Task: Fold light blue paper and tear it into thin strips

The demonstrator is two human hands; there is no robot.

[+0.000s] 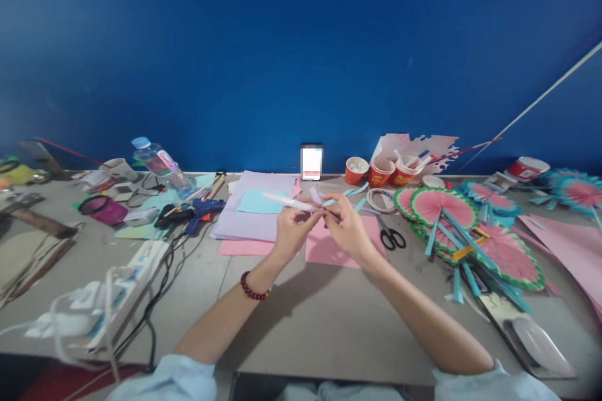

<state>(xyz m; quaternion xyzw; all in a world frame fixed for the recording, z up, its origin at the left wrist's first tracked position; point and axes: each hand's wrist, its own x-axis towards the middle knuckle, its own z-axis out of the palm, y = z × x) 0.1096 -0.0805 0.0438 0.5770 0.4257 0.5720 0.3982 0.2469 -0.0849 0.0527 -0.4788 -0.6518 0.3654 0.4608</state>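
Observation:
Both my hands meet above the middle of the table, fingertips pinched together. My left hand [297,225] is closed on a long pale lilac paper strip [286,200], whose free end points out to the left. My right hand [345,225] pinches the strip's other end, where a short lilac piece sticks up; the exact hold is partly hidden by the fingers. Under my hands lies a pink paper sheet [333,250]. To their left is a stack of lilac paper [230,219] with a light blue sheet [254,202] on top.
Black scissors [392,238] and watermelon-patterned paper fans [442,207] lie to the right. Red paper cups [382,172] and a phone [311,163] stand against the blue wall. At left are a blue glue gun [200,213], a tilted bottle [162,166] and a power strip [136,288] with cables.

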